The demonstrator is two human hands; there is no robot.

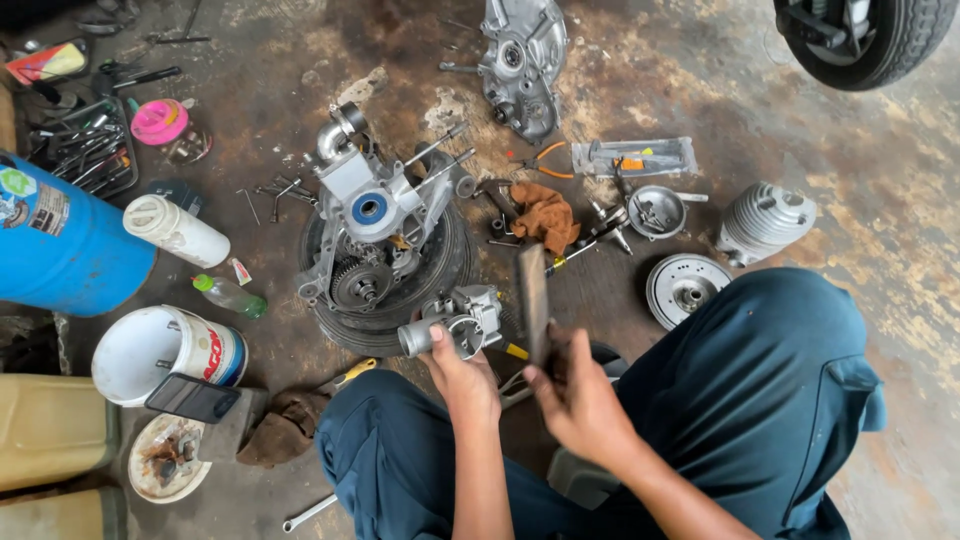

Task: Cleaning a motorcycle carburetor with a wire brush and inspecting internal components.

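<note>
Knees in dark blue trousers (760, 400) nearest. Left hand (462, 375) clamped round small grey metal carburettor (462, 320) – just beside engine block on tyre (375, 235). Right hand (580, 400) fisted round worn flat metal file (533, 300), upright.

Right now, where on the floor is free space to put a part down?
Bare floor lies right of the finned cylinder, below the tyre. The space between the engine block and the round cover is crowded with parts.
</note>
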